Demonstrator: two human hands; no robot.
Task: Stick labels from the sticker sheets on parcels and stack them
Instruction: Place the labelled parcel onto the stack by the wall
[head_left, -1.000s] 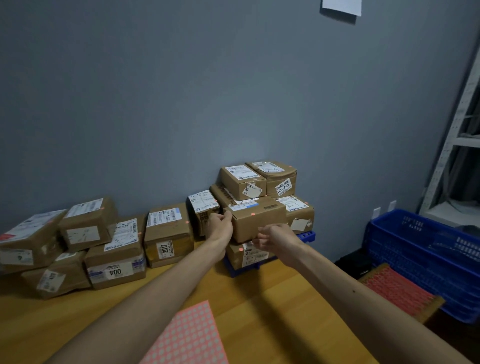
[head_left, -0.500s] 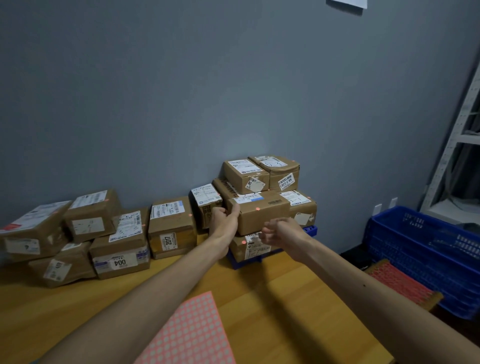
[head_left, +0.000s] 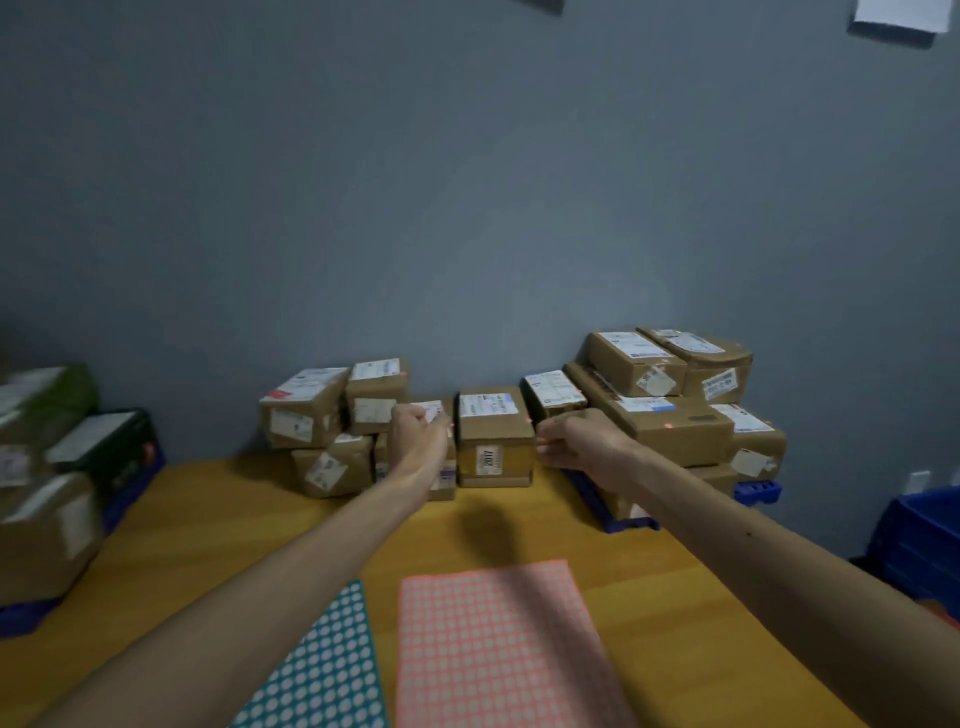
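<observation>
Grey-blue wall (head_left: 467, 208) behind, wooden table (head_left: 218, 519) in front, brown parcels in a row against the wall. Centre parcel (head_left: 493, 431) stands on the table between neighbours. To its right, a taller stack (head_left: 670, 421) sits on a blue pallet (head_left: 758, 491).

Hands: both reached out, well apart, one on each side of the centre parcel. Left hand (head_left: 420, 434) is curled in front of the neighbouring parcel (head_left: 432, 410). Right hand (head_left: 574, 441) is curled just beside the centre parcel's right edge. Cannot tell whether either grips a box or pinches a sticker: the view is blurred and the palms are hidden.

Centre parcel, orientation: short end face toward me, its printed digits turned sideways, shipping label on the top face. Long axis runs away from me, toward the wall.

Sheets: pink sticker sheet (head_left: 493, 649) and teal sticker sheet (head_left: 327, 670) lie flat at my edge of the table, well apart from the parcels. The pink one's long axis runs roughly away from me; the teal one is slanted.

Step in hand (judgement): fetching the next parcel from the row.

Method:
- Take it by both long side faces, low down so it does not tip.
- Draw it straight back along its long axis so the neighbours are not dragged.
- Set it down short of the sheets, top face up.
- Put the dot on bare cardboard, not over print.

Risk: the stack stands near my right wrist, so I should keep that arm in.
</observation>
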